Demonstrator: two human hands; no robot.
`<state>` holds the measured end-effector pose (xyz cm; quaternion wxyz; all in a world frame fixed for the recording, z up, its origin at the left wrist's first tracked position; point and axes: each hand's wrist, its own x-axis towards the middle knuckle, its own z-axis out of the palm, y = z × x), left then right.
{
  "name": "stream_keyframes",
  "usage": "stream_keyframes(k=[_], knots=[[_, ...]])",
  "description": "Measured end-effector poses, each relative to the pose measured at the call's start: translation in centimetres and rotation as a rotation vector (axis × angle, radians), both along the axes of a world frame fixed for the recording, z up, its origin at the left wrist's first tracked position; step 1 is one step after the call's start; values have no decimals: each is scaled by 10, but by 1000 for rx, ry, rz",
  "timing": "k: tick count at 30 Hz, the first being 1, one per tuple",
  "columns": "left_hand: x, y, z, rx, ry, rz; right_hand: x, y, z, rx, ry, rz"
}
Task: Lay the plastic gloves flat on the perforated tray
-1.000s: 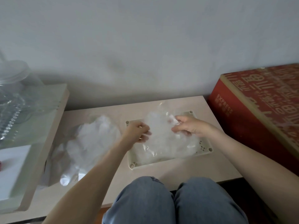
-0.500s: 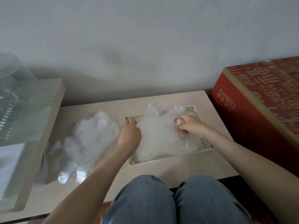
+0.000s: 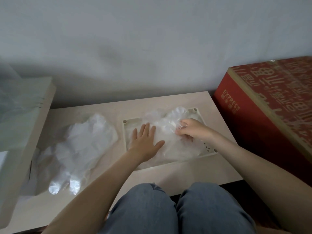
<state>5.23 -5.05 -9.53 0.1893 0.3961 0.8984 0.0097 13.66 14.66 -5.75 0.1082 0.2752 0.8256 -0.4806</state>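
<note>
Two hands on the glove [image 3: 173,147] in the tray [image 3: 126,132]: left hand [image 3: 145,142] lies flat, fingers straight, pressing at nine o'clock; right hand [image 3: 194,130] pinches it at two o'clock.

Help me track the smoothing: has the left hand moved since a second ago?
Yes. The left hand has shifted right from the tray's left rim toward its middle, and now presses flat on the glove.

The person wears blue-grey jeans [image 3: 177,210], seen at the bottom middle of the frame, with soft folds at the knees. The left arm [image 3: 94,188] and right arm [image 3: 253,166] are bare down to the left hand [image 3: 145,142] and right hand [image 3: 192,130].
</note>
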Motion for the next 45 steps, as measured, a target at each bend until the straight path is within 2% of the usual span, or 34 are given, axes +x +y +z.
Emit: stream_keyframes(k=[3,10,14,18,22,27,30,35,39,43,45], knots=[[-3,-2,-4,-27,13,-51,5,11,7,-73,-3,-38],[-5,-1,-14,-5,59,-114,14,32,12,-447,-20,-8],[-4,2,-13,12,98,-153,-1,24,10,-590,5,-182],[-4,1,-11,5,125,-142,-14,16,12,-240,20,-219],[-4,0,-12,20,177,-136,-21,9,5,-304,149,-195],[-3,0,-13,41,188,-143,-34,-4,7,-171,-26,47],[-3,-1,-14,52,194,-142,-41,-8,5,-76,-12,165],[-3,-1,-17,65,201,-131,-45,-4,15,8,2,197],[-5,-2,-21,78,193,-132,-46,9,26,28,27,154],[-6,-2,-24,89,168,-135,-43,22,31,-6,108,-24],[-6,-2,-25,100,161,-135,-41,25,28,121,176,-93]])
